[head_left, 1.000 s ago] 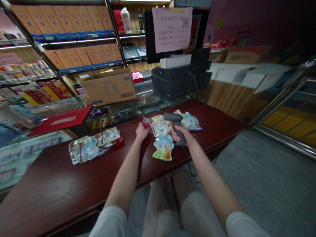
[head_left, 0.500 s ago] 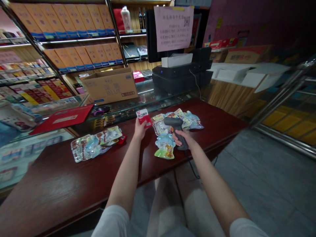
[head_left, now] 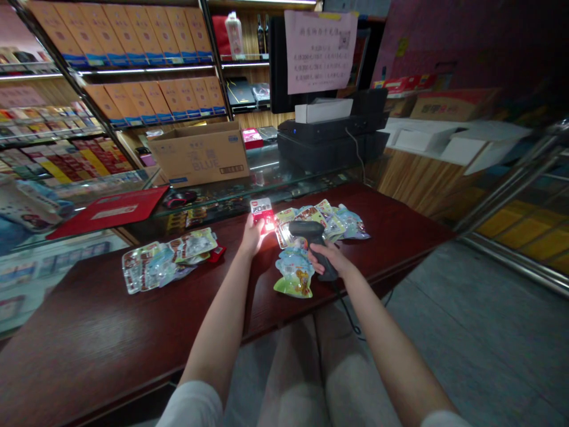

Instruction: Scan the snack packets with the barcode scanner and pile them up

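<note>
My left hand (head_left: 251,237) holds a small red and white packet (head_left: 262,213) upright above the dark red counter (head_left: 89,332). A red glow lights the packet's lower edge. My right hand (head_left: 331,260) grips the handle of a dark barcode scanner (head_left: 307,232), whose head points left at the packet. Under and behind the scanner lies a pile of colourful snack pouches (head_left: 331,218). One pouch (head_left: 293,276) lies closer to me, just left of my right hand.
A second pile of pouches (head_left: 164,261) lies at the counter's left. Behind it run a glass display case (head_left: 213,201), a cardboard box (head_left: 200,155), a red folder (head_left: 109,210) and a black register with printer (head_left: 331,133). Shelves of goods fill the left wall.
My left hand picked the red packet up from the counter and raised it. The scanner swung toward it, and a red glow now falls on the packet.
</note>
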Tool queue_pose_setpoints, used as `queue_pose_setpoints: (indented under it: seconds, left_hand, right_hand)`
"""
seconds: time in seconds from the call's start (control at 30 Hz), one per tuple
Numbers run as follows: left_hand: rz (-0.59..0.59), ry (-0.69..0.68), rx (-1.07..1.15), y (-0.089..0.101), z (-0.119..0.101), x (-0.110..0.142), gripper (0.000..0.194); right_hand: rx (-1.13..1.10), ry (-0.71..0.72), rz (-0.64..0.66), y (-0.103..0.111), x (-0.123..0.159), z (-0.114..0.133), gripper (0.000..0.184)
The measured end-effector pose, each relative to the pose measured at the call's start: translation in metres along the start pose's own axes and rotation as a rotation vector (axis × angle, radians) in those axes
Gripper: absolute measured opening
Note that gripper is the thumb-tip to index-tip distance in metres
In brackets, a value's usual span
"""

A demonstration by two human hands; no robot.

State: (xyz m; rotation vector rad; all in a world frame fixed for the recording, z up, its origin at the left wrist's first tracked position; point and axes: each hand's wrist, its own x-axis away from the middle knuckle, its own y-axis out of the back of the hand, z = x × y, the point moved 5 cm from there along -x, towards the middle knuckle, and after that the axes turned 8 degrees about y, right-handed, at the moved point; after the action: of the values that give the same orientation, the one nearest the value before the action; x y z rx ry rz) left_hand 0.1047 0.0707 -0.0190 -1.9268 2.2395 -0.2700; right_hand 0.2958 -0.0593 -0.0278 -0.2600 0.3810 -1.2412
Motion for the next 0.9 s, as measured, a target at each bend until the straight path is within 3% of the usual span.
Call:
queue_pose_setpoints:
  seconds: [0.1, 0.3, 0.4, 0.5, 0.57, 0.67, 0.73, 0.9]
  left_hand:
    - [-0.012, -0.01, -0.012, 0.004, 0.002, -0.003, 0.036]
    - [-0.183, -0.032, -0.278, 0.023, 0.0, -0.007, 0.032]
    - [-0.345, -0.106, -0.548, 0.035, -0.016, 0.0, 0.03]
    - [-0.568, -0.161, -0.822, 0.05, -0.037, 0.014, 0.044]
    - [-0.669, -0.109, -0.963, 0.058, -0.045, 0.023, 0.057]
    - [-0.69, -0.004, -1.157, 0.067, -0.048, 0.028, 0.065]
    - [-0.703, -0.004, -1.253, 0.07, -0.049, 0.03, 0.063]
    - [-0.818, -0.315, -1.349, 0.057, -0.057, 0.038, 0.046]
  right_hand:
    - [-0.002, -0.001, -0.02, 0.001, 0.0, -0.001, 0.038]
    - [-0.011, 0.02, -0.06, 0.007, -0.002, -0.003, 0.036]
    - [-0.043, 0.042, -0.064, 0.009, -0.004, -0.001, 0.035]
    - [-0.094, 0.067, -0.05, 0.011, -0.005, 0.003, 0.037]
    - [-0.124, 0.078, -0.045, 0.013, -0.006, 0.007, 0.038]
    - [-0.158, 0.091, -0.058, 0.016, -0.009, 0.012, 0.036]
    - [-0.174, 0.094, -0.064, 0.017, -0.01, 0.014, 0.033]
    - [-0.186, 0.092, -0.059, 0.017, -0.011, 0.013, 0.032]
